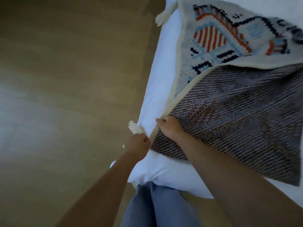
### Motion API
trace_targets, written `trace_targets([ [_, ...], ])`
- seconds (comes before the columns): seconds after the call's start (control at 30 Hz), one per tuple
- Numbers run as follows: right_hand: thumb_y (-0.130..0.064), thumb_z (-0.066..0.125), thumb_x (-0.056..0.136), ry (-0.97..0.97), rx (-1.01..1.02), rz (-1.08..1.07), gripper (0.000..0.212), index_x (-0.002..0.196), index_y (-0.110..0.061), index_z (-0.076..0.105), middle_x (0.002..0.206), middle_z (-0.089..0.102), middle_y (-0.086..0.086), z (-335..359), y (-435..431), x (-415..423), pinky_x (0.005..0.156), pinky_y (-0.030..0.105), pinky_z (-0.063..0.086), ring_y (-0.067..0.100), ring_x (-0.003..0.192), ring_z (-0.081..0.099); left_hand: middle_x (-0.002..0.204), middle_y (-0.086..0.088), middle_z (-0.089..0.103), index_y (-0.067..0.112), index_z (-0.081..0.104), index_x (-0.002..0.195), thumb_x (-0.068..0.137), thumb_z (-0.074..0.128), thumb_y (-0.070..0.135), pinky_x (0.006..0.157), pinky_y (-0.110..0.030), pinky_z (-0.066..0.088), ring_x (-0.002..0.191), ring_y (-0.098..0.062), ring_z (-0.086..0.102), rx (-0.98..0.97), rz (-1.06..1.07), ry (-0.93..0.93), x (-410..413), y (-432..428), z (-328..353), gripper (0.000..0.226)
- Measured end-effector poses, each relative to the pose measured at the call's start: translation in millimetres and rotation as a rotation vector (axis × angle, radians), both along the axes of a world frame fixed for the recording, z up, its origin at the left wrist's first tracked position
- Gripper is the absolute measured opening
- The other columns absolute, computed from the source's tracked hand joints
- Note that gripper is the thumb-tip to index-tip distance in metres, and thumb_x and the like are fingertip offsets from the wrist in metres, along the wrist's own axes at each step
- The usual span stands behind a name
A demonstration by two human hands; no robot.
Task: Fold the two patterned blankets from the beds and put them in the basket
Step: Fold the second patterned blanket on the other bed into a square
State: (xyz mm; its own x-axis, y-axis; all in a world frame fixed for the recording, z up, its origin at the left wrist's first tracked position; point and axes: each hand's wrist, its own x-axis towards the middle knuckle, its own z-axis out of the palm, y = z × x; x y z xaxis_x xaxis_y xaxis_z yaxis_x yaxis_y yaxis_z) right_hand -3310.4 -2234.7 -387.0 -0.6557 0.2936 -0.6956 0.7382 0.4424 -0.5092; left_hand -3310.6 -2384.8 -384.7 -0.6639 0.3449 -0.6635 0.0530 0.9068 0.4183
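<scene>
Wood floor (65,95) fills the left half; bed (157,89) with white sheet runs along the right, its near corner at the person's legs. View is a bit soft.

Blanket (229,120) lies on the bed, not in any basket:
- far part face up: orange, light-blue and navy pattern on a pale ground
- near part turned over, showing the reverse, a grey-brown ribbed weave
- cream border (172,95) runs diagonally from the hands up toward the far end
- its right-hand point reaches the frame's right edge

Tassels: far tassel (161,18) hangs off the bed edge at the top; near tassel (133,127) sticks out just beyond the left fist.

Left hand (139,144): closed in a fist at the blanket's near corner, gripping it right where the border ends. What's inside the fist is mostly hidden.

Right hand (168,127): knuckles up, fingers curled over the border, holding the blanket edge just past the left hand. Both hands are close together, not touching.

Both forearms are bare and reach in from the bottom of the frame. Jeans (157,207) are at bottom centre, against the bed corner.
</scene>
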Motion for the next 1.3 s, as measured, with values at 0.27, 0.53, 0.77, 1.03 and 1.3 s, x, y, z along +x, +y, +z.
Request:
trace_targets([
  [0.27,-0.023,0.044,0.094,0.02,0.069,-0.288,0.024,0.072,-0.015,0.042,0.073,0.046,-0.001,9,48,-20,0.055,0.029,0.036,0.021,0.071,0.047,0.12,-0.007,0.058,0.013,0.056,0.12,0.091,0.048,0.023,0.089,-0.029,0.041,0.109,-0.023,0.054,0.043,-0.165,0.025,-87,61,28,0.032],
  [0.53,-0.02,0.041,0.094,-0.073,0.169,-0.385,0.021,0.105,-0.005,0.052,0.109,0.059,0.015,22,59,-67,0.075,0.032,0.041,0.031,0.1,0.057,0.119,-0.006,0.06,0.012,0.056,0.118,0.092,0.047,0.022,0.089,-0.033,0.044,0.108,-0.024,0.054,0.118,-0.379,0.042,-164,93,53,0.029],
  [0.77,-0.019,0.042,0.089,-0.197,0.33,-0.435,0.006,0.092,-0.014,0.041,0.099,0.05,0.01,22,46,-104,0.075,0.029,0.034,0.023,0.09,0.048,0.118,-0.009,0.06,0.008,0.055,0.119,0.093,0.046,0.018,0.086,-0.032,0.046,0.103,-0.026,0.058,0.193,-0.498,-0.038,-258,97,55,0.03],
  [1.03,-0.024,0.043,0.092,-0.137,0.378,-0.55,0.03,0.117,-0.008,0.05,0.124,0.05,0.01,27,54,-160,0.089,0.034,0.04,0.027,0.11,0.05,0.114,-0.01,0.06,0.01,0.056,0.113,0.092,0.046,0.02,0.084,-0.035,0.047,0.1,-0.027,0.058,0.193,-0.597,-0.062,-325,132,57,0.026],
  [1.3,-0.018,0.046,0.091,0.0,0.471,-1.02,0.016,0.098,-0.005,0.052,0.113,0.049,0.015,34,133,-157,0.079,0.035,0.041,0.029,0.092,0.051,0.119,-0.007,0.058,0.015,0.053,0.119,0.095,0.043,0.026,0.076,-0.03,0.044,0.095,-0.024,0.056,0.206,-0.787,-0.083,-314,228,51,0.028],
])
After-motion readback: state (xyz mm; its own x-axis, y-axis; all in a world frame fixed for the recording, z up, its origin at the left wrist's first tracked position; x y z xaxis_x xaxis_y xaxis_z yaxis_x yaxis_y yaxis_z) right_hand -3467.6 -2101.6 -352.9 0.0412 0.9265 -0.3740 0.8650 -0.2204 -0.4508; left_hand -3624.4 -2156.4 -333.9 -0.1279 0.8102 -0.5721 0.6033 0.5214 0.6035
